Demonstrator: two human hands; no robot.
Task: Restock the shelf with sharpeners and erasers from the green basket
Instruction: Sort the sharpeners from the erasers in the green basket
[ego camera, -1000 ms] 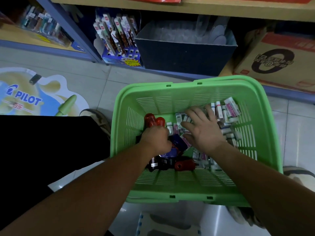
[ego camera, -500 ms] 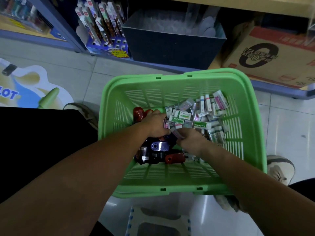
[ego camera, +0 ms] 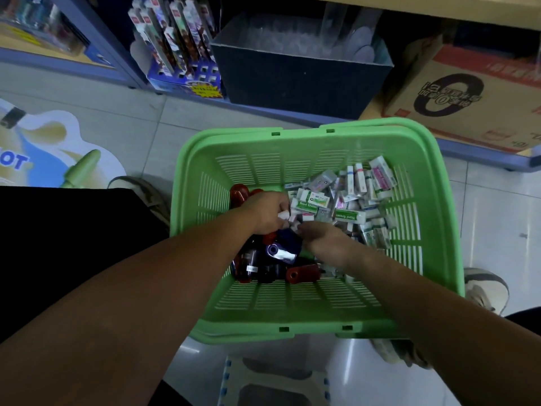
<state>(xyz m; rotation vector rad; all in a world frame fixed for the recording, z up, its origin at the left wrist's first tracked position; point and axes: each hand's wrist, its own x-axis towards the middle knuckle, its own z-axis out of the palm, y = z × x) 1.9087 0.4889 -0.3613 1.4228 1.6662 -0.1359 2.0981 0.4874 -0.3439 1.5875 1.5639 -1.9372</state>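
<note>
The green basket (ego camera: 433,218) sits in front of me, low over the floor. Its right half holds a pile of small wrapped erasers (ego camera: 351,200). The left half holds several red, blue and black sharpeners (ego camera: 275,259). My left hand (ego camera: 263,213) is inside the basket above the sharpeners, fingers curled round a few small erasers that show white at its fingertips. My right hand (ego camera: 325,244) is just beside it, fingers curled, pinching a small white eraser at its tip. The two hands nearly touch.
A low shelf runs behind the basket with a dark bin (ego camera: 292,74), a pen display box (ego camera: 181,57) and a cardboard box (ego camera: 474,98). A small stool (ego camera: 275,382) stands under the basket. My shoes (ego camera: 486,291) are beside it on the tiled floor.
My right hand lay spread flat over the erasers; it has drawn back, curled, and come up against my left hand. The left hand has moved slightly right, toward the erasers.
</note>
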